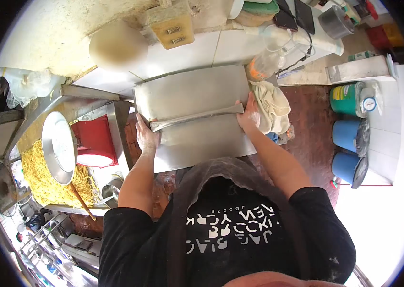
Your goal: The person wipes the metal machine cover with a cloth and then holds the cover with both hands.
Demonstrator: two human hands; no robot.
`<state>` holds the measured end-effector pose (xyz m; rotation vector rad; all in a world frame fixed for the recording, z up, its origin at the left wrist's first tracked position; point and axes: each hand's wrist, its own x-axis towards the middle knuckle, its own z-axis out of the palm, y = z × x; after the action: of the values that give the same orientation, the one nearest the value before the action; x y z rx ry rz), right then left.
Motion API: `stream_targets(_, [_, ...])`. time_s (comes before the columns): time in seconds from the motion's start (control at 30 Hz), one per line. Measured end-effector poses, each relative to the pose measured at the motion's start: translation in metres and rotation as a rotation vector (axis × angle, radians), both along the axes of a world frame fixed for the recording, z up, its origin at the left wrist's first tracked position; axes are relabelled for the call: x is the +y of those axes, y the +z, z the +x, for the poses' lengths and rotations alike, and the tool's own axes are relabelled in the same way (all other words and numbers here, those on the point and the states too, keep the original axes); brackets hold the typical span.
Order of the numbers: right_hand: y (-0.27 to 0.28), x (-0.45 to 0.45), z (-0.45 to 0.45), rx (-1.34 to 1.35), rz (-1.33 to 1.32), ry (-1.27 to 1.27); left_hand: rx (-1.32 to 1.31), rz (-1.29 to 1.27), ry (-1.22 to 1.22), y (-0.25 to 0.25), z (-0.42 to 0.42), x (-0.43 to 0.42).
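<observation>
A wide metal machine or box (192, 93) with a flat, sloping top stands in front of my body. Across its middle runs a raised metal strip (197, 118). My left hand (147, 136), dusted with white powder, lies against the box's left side near the strip's left end. On the right side, my right hand (250, 114) rests at the strip's right end, also powdered. The fingers of both hands point forward along the sides, and their undersides are hidden. A cream cloth (270, 107) hangs just beyond my right hand.
At the left, yellow noodles (39, 165) lie beside a metal bowl (59, 147) and a red container (96, 138). A plastic bottle (266, 62) stands behind the cloth. Blue buckets (345, 167) and a green bucket (345, 99) line the right wall.
</observation>
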<state>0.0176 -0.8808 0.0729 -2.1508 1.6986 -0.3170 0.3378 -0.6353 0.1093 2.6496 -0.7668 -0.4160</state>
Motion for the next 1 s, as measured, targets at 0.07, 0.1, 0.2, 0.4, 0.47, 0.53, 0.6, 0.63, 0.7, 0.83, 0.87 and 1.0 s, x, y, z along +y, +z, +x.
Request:
stream_targets(0.07, [-0.002,0.0,0.0,-0.006,-0.021,-0.001,-0.02,-0.027,-0.003,0.003,0.001,-0.002])
stream_targets(0.1, [-0.002,0.001,0.0,-0.011,-0.022,-0.003,-0.027,-0.023,-0.008,0.0,0.002,0.0])
stream_targets(0.2, [-0.002,0.0,0.0,-0.023,-0.015,0.003,-0.041,-0.015,-0.01,-0.002,0.002,0.001])
stream_targets(0.4, [-0.003,0.0,0.0,-0.008,-0.059,0.013,0.005,-0.018,0.0,0.001,0.001,0.002])
stream_targets(0.47, [-0.002,0.0,-0.001,-0.016,-0.058,0.029,0.007,-0.015,0.004,0.003,0.001,0.001])
stream_targets(0.53, [-0.004,0.0,-0.002,-0.016,-0.08,0.057,0.019,0.0,0.003,0.003,0.003,0.0])
stream_targets(0.6, [-0.006,-0.001,-0.002,-0.026,-0.102,0.06,0.025,-0.016,-0.01,-0.002,0.005,0.002])
stream_targets(0.63, [-0.007,-0.001,-0.003,-0.03,-0.112,0.063,0.03,-0.024,-0.016,-0.005,0.006,0.003])
stream_targets(0.7, [-0.005,0.0,-0.003,-0.033,-0.12,0.077,0.016,-0.046,-0.032,-0.008,0.009,0.004])
stream_targets(0.83, [-0.009,-0.001,-0.005,-0.037,-0.094,0.075,0.017,-0.036,-0.043,-0.01,0.011,0.003])
stream_targets(0.87, [-0.009,-0.001,-0.006,-0.046,-0.101,0.085,0.019,-0.031,-0.046,-0.01,0.011,0.003])
stream_targets(1.0, [-0.005,0.0,-0.006,-0.08,-0.124,0.09,-0.011,-0.019,-0.049,-0.003,0.008,0.003])
